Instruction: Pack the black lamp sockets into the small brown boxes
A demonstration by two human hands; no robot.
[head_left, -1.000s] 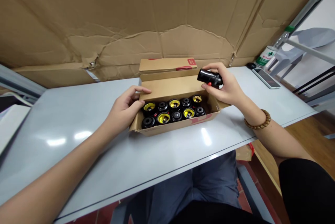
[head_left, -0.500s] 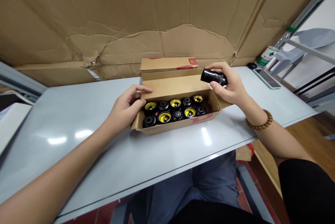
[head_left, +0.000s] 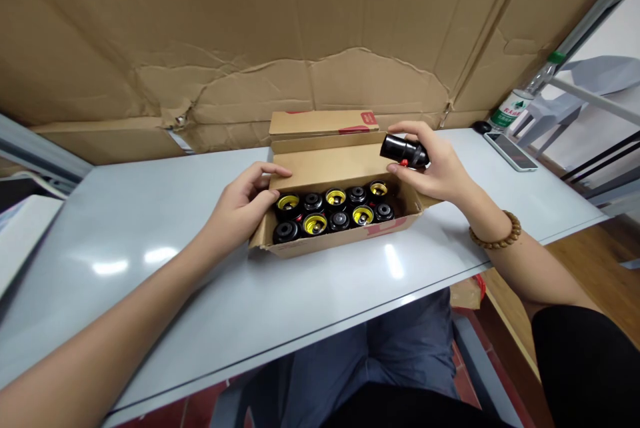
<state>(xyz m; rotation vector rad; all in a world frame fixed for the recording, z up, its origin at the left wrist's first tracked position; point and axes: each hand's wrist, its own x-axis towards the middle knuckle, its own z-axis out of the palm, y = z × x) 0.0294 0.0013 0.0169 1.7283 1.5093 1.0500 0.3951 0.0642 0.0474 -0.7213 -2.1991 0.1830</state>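
One black socket (head_left: 401, 151) lies level in right hand (head_left: 440, 169), pointing left.

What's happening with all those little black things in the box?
A person sits at a grey table with an open cardboard box on it. The box holds two rows of black round parts, some yellow inside. The left hand grips the box's left end. The right hand holds one black part just above the box's right end.
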